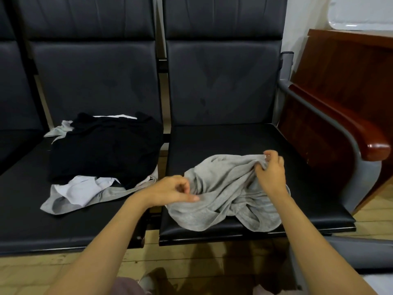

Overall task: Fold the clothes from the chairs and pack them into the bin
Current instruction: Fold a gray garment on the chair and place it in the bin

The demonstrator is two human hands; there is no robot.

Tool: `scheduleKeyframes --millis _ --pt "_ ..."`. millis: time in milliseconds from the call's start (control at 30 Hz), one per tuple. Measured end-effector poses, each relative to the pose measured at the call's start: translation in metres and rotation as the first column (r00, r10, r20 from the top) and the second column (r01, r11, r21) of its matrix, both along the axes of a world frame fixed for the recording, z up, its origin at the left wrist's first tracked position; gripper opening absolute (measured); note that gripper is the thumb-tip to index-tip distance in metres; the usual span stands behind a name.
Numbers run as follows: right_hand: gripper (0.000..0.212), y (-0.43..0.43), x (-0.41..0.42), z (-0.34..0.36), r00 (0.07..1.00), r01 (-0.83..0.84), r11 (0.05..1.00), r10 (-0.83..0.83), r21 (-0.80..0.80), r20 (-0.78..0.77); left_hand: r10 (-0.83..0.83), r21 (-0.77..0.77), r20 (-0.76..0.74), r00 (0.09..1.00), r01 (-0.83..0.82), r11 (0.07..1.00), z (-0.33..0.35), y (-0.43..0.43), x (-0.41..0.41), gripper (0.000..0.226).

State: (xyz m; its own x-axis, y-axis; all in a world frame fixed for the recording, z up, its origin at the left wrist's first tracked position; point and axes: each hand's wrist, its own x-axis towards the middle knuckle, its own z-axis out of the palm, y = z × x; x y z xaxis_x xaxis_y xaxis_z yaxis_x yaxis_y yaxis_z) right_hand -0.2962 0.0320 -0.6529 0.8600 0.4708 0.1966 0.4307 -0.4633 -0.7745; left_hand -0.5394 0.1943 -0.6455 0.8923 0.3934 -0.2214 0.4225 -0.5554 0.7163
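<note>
my right hand (271,171) pinches shirt (223,188) at seat (212,141) front edge | left hand (174,191) grip unclear | risk: overhanging hem slides off

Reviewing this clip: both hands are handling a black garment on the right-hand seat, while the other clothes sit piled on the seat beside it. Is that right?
Not quite. The head view shows the left hand and right hand handling a grey garment on the right-hand seat; the black garment lies among the other clothes on the left-hand seat.
</note>
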Motion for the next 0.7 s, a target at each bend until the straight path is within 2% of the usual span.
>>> scheduleKeyframes --millis 67,100,167,233,333,400,467,533,633,700 --pt "0.058 -0.004 0.000 -0.001 0.988 -0.056 0.987 0.032 -0.154 -0.154 0.120 0.048 0.106 0.987 -0.126 0.991 -0.013 -0.004 0.002 0.037" --pt "0.058 -0.006 0.000 -0.001 0.979 -0.087 0.970 0.041 -0.227 -0.199 0.111 0.108 0.132 0.985 -0.126 0.986 -0.017 -0.005 0.004 0.034" --pt "0.037 -0.011 0.004 -0.001 0.967 -0.140 0.943 0.064 -0.302 -0.247 0.021 0.207 0.108 0.994 -0.043 0.977 -0.021 -0.007 0.007 0.032" --pt "0.020 -0.017 0.010 0.001 0.967 -0.139 0.946 0.066 -0.291 -0.248 -0.040 0.219 0.078 0.996 0.022 0.975 -0.018 -0.008 0.007 0.028" --pt "0.013 -0.029 0.013 0.008 0.966 -0.105 0.964 0.040 -0.245 -0.256 -0.051 0.379 0.001 0.999 0.047 0.924 -0.014 -0.006 0.002 0.012" --pt "0.012 -0.035 0.009 0.014 0.951 -0.092 0.976 0.029 -0.195 -0.308 0.066 0.461 0.009 0.998 -0.063 0.885 -0.010 -0.003 -0.005 0.013" --pt "0.006 -0.040 0.000 0.023 0.906 -0.075 0.995 0.043 -0.061 -0.421 0.150 0.369 0.059 0.987 -0.162 0.915 -0.008 -0.011 -0.010 0.016" --pt "0.005 -0.042 -0.010 0.043 0.870 -0.079 0.993 0.113 0.091 -0.479 0.138 0.261 0.039 0.990 -0.143 0.955 -0.010 -0.026 -0.010 0.016" --pt "0.009 -0.046 -0.027 0.089 0.825 -0.167 0.957 0.267 0.237 -0.498 0.120 0.378 -0.033 0.992 -0.099 0.920 -0.014 -0.043 -0.006 0.009" --pt "0.016 -0.051 -0.035 0.122 0.800 -0.263 0.927 0.364 0.266 -0.476 0.166 0.414 -0.045 0.985 -0.132 0.901 -0.006 -0.048 -0.005 0.017"
